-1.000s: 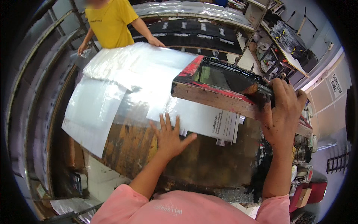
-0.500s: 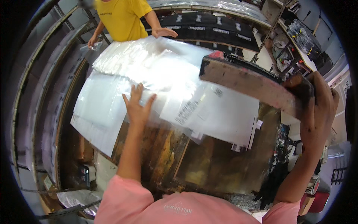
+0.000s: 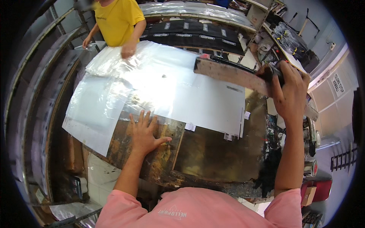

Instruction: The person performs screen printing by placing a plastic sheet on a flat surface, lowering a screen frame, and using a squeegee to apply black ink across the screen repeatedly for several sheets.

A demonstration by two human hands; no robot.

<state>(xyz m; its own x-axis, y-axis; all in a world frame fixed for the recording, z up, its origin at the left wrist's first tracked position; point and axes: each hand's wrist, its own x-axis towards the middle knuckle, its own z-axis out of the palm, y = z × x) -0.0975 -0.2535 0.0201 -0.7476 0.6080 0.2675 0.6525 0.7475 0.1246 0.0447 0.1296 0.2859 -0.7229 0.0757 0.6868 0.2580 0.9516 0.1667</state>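
Note:
My right hand (image 3: 292,89) is raised over the table's right side. Its fingers are closed around the dark end of a long, ink-stained wooden bar (image 3: 232,75), whose full shape and kind I cannot make out. The bar is above a large white sheet (image 3: 205,102). My left hand (image 3: 144,133) lies with fingers spread on the stained brown board (image 3: 119,138), its fingertips at the edge of clear plastic film (image 3: 133,97). Small white tabs (image 3: 190,127) stand at the sheet's near edge.
A person in a yellow shirt (image 3: 118,19) stands across the table, one hand by a pile of clear plastic (image 3: 102,64). Metal racks (image 3: 32,98) line the left. Black printed pieces (image 3: 190,32) lie behind the table. Cans (image 3: 310,168) stand at right.
My left hand has come down and nearer onto the board. The printed sheet beside it no longer shows. The bar appears farther left. The other person's outstretched hand has lowered toward the plastic.

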